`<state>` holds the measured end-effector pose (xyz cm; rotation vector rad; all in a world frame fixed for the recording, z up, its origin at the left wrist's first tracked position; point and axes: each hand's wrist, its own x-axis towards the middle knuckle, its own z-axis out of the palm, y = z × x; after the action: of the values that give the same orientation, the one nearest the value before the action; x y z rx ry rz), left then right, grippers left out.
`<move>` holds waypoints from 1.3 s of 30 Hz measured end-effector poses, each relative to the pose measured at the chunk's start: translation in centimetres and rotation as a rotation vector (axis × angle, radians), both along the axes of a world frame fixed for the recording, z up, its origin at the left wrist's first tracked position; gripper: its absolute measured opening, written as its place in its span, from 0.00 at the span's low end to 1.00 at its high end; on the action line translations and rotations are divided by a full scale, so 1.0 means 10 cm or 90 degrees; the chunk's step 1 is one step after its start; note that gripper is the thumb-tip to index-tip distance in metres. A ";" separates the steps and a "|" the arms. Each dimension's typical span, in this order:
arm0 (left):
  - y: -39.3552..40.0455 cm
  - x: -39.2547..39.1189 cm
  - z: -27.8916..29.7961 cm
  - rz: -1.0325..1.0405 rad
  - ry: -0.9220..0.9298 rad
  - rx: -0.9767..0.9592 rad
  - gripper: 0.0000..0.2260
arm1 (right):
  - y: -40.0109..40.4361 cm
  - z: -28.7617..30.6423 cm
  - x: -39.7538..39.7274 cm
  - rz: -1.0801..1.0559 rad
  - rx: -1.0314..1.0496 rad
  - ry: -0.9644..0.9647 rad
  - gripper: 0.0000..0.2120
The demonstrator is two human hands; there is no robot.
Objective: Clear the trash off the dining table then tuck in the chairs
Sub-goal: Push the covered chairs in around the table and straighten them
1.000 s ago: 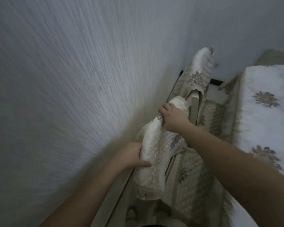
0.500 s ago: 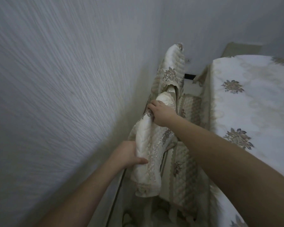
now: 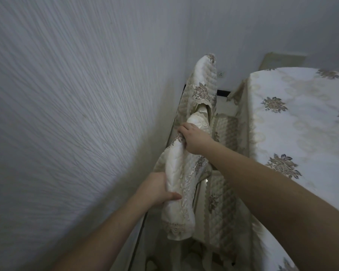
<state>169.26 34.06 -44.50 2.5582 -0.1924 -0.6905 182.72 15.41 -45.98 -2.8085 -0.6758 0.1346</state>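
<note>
near chair (image 3: 181, 184) sat in the narrow gap between the wall (image 3: 70, 114) and the dining table (image 3: 294, 122), its quilted cream cover running along the backrest top. both hands were on that backrest. left hand (image 3: 158, 189) gripped the nearer end, thumb laid across the fabric toward the table side, other fingers hidden behind the cover. right hand (image 3: 194, 139) clamped the far end, fingers curled over the top edge toward the wall. second chair (image 3: 203, 89) stood just beyond, same cover, back against the wall. table wore a floral cloth, right of both chairs.
</note>
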 end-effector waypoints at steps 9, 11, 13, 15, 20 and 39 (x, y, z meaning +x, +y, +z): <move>-0.10 -0.07 0.07 -0.034 -0.008 -0.090 0.27 | -0.09 -0.02 -0.09 -0.014 0.008 -0.008 0.20; -0.11 -0.07 0.08 -0.037 -0.013 -0.085 0.27 | -0.09 -0.01 -0.11 -0.021 0.011 -0.007 0.20; -0.13 -0.08 0.10 -0.045 -0.019 -0.082 0.26 | -0.09 0.01 -0.11 -0.024 0.006 -0.003 0.21; -0.14 -0.08 0.10 -0.054 -0.024 -0.083 0.25 | -0.09 0.02 -0.12 -0.024 0.008 0.003 0.22; -0.15 -0.08 0.10 -0.063 -0.021 -0.068 0.27 | -0.09 0.00 -0.13 -0.029 0.022 0.008 0.22; -0.10 -0.15 -0.03 -0.079 0.053 -0.033 0.15 | 0.61 0.00 -0.98 -0.505 0.334 0.321 0.47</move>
<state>167.75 33.11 -44.76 2.4790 -0.3388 -0.8269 172.91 21.56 -45.94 -2.1864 0.4590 0.4165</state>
